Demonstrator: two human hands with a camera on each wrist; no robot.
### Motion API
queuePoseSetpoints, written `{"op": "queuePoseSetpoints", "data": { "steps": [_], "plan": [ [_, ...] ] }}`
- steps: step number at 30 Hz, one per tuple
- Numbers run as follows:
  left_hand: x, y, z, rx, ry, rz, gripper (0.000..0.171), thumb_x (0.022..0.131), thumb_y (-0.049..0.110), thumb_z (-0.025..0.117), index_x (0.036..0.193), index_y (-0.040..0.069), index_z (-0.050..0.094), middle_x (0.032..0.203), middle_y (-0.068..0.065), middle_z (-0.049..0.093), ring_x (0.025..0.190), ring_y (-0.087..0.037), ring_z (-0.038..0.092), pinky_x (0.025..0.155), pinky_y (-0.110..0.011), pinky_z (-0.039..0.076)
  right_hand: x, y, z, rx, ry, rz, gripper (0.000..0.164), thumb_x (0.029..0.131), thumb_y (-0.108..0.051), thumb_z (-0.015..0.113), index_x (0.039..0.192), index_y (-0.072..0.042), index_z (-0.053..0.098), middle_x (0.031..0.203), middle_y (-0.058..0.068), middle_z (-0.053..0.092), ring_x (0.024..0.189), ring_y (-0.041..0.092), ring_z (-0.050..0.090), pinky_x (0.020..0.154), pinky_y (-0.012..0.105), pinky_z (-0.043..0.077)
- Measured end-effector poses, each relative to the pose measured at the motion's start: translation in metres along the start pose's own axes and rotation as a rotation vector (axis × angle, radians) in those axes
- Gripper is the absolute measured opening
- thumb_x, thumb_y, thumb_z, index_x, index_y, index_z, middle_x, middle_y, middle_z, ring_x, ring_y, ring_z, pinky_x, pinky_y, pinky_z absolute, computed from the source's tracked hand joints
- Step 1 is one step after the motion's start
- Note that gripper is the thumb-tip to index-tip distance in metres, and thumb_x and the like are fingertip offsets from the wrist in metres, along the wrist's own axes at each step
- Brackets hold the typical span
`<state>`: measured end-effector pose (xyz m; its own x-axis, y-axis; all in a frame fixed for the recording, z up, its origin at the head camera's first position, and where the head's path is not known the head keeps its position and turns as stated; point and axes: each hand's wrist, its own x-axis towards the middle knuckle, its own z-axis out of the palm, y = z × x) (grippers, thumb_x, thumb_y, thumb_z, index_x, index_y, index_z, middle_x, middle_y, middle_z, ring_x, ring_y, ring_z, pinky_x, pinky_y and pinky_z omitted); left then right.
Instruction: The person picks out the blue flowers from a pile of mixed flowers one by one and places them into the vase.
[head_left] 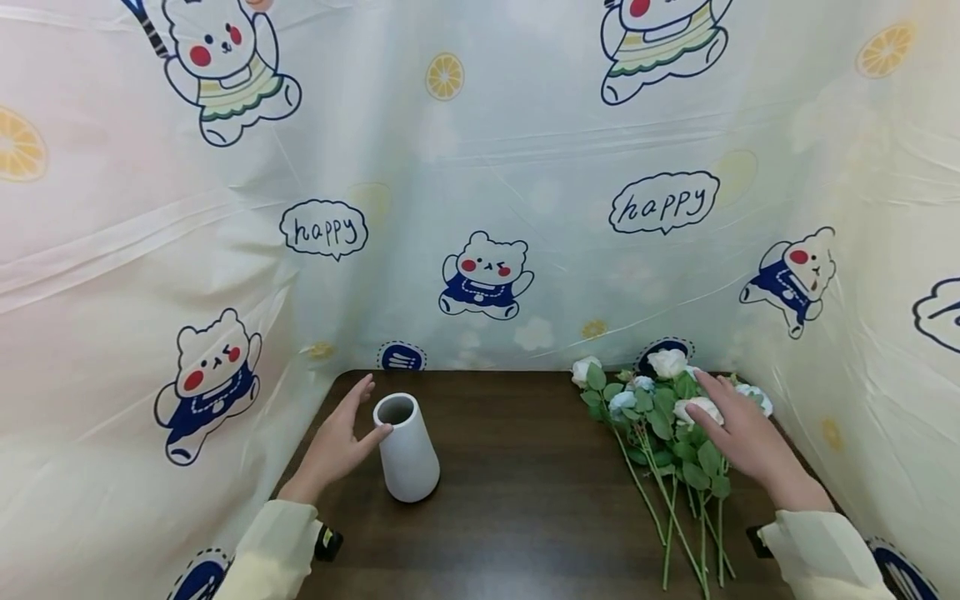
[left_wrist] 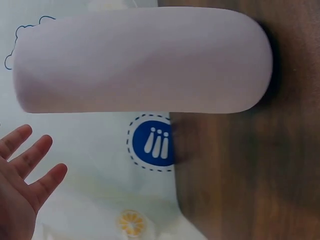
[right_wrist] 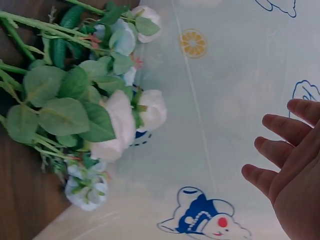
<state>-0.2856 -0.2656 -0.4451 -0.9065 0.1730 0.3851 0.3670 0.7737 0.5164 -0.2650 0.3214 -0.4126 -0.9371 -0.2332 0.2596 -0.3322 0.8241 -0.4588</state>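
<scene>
A white tapered vase (head_left: 408,458) stands upright on the left of the dark wooden table, its round mouth showing dark inside. Beside it is my left hand (head_left: 337,443), fingers extended and the thumb overlapping the vase's rim in the head view. In the left wrist view the vase (left_wrist: 140,62) appears sideways, apart from the spread fingers (left_wrist: 50,182). On the right lies a bunch of artificial roses (head_left: 663,417), white and pale blue, with long green stems toward me. Over its right side hovers my right hand (head_left: 746,433), its fingers straight. The right wrist view shows blooms (right_wrist: 117,125) away from the fingers (right_wrist: 285,131).
The brown table (head_left: 517,500) stretches between the vase and the flowers. A pale curtain (head_left: 487,167) printed with bears, orange slices and lettering hangs right behind the table and along both sides.
</scene>
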Motion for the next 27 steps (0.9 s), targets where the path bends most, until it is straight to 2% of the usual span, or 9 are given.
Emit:
{"op": "queuePoseSetpoints", "data": {
  "steps": [5, 11, 16, 19, 23, 27],
  "plan": [
    [-0.008, -0.009, 0.011, -0.026, 0.015, -0.021, 0.09, 0.086, 0.046, 0.072, 0.154, 0.013, 0.023, 0.146, -0.017, 0.042, 0.131, -0.037, 0.042, 0.102, -0.06, 0.034, -0.008, 0.005, 0.009, -0.003, 0.021, 0.027, 0.065, 0.104, -0.038, 0.044, 0.153, -0.001, 0.022, 0.148, 0.035, 0.027, 0.135, 0.055, 0.02, 0.099, 0.072, 0.021],
    [-0.02, -0.018, 0.029, -0.115, 0.017, -0.063, 0.097, 0.083, 0.046, 0.075, 0.153, 0.01, 0.02, 0.146, -0.02, 0.04, 0.133, -0.038, 0.038, 0.104, -0.063, 0.03, -0.021, 0.011, 0.022, -0.015, 0.006, 0.085, 0.066, 0.104, -0.041, 0.043, 0.152, -0.001, 0.023, 0.147, 0.034, 0.031, 0.128, 0.056, 0.032, 0.097, 0.07, 0.028],
    [-0.027, -0.022, 0.042, -0.185, 0.029, -0.084, 0.1, 0.079, 0.043, 0.08, 0.152, 0.006, 0.022, 0.144, -0.02, 0.041, 0.129, -0.038, 0.041, 0.102, -0.063, 0.032, -0.033, 0.016, 0.032, -0.015, -0.007, 0.135, 0.069, 0.103, -0.045, 0.042, 0.15, 0.002, 0.027, 0.143, 0.036, 0.036, 0.123, 0.055, 0.039, 0.092, 0.067, 0.035],
    [-0.029, -0.023, 0.048, -0.222, 0.026, -0.102, 0.1, 0.078, 0.044, 0.081, 0.151, 0.01, 0.023, 0.145, -0.017, 0.041, 0.128, -0.038, 0.043, 0.1, -0.062, 0.036, -0.038, 0.02, 0.037, -0.024, -0.007, 0.159, 0.071, 0.102, -0.048, 0.041, 0.149, 0.005, 0.029, 0.14, 0.037, 0.038, 0.121, 0.055, 0.041, 0.091, 0.067, 0.038],
    [-0.031, -0.024, 0.055, -0.266, 0.026, -0.135, 0.099, 0.077, 0.045, 0.081, 0.151, 0.013, 0.024, 0.146, -0.015, 0.04, 0.127, -0.037, 0.043, 0.097, -0.062, 0.039, -0.045, 0.024, 0.045, -0.038, 0.003, 0.185, 0.072, 0.101, -0.049, 0.044, 0.146, 0.006, 0.033, 0.129, 0.037, 0.049, 0.103, 0.051, 0.055, 0.082, 0.062, 0.044],
    [-0.034, -0.025, 0.059, -0.28, 0.032, -0.165, 0.098, 0.076, 0.045, 0.082, 0.149, 0.011, 0.026, 0.145, -0.016, 0.041, 0.127, -0.036, 0.042, 0.098, -0.061, 0.038, -0.052, 0.028, 0.054, -0.048, 0.01, 0.209, 0.071, 0.1, -0.049, 0.046, 0.143, 0.008, 0.038, 0.126, 0.037, 0.051, 0.098, 0.051, 0.057, 0.079, 0.061, 0.045]
  ]
}}
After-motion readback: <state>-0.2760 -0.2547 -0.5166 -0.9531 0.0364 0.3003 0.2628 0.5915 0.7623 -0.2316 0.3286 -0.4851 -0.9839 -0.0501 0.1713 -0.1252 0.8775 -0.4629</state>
